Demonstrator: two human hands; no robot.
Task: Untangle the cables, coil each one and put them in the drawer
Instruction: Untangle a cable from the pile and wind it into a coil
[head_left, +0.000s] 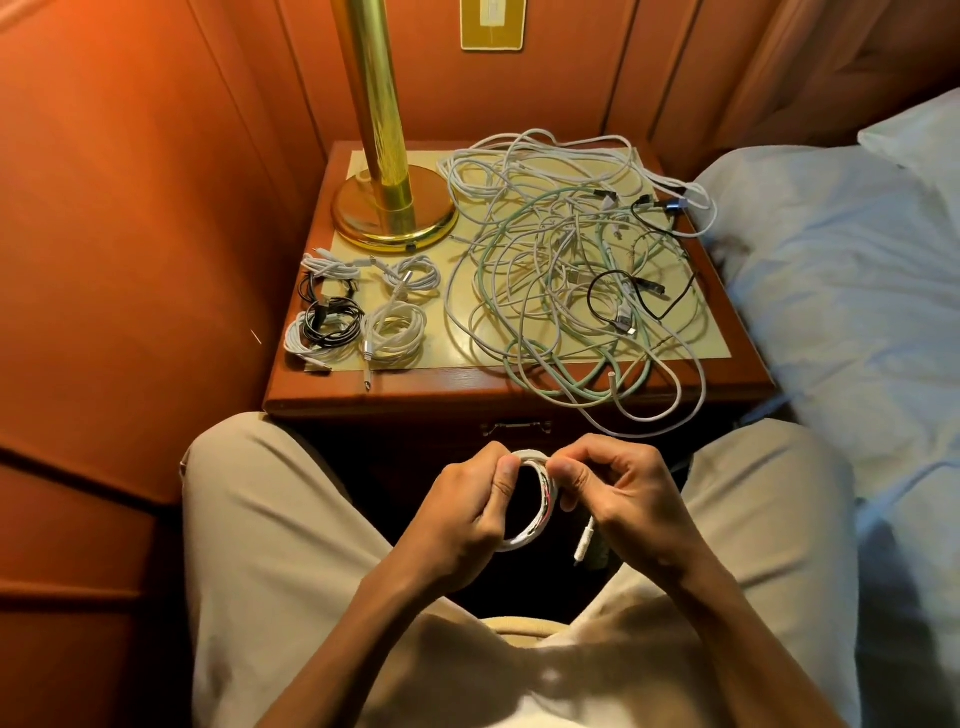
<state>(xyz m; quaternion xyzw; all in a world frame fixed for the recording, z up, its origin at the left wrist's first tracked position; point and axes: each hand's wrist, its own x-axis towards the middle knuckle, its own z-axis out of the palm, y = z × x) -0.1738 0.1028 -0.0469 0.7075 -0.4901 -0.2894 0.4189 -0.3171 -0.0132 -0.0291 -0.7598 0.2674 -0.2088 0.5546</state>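
Note:
Both hands hold a small white cable coil (535, 525) over my lap, in front of the nightstand. My left hand (462, 514) grips the coil's left side. My right hand (618, 493) pinches its upper right, and a white plug (584, 545) hangs below that hand. A big tangle of white, pale green and black cables (576, 265) covers the right half of the nightstand top (457, 382), some loops spilling over its front edge. Several finished coils (358, 312), white and black, lie at the front left. The drawer handle (517, 427) shows below the top; the drawer looks closed.
A brass lamp base (395, 213) and pole stand at the nightstand's back left. An orange padded wall runs along the left and behind. A bed with white linen (841, 291) lies close on the right. My knees in beige trousers flank the drawer.

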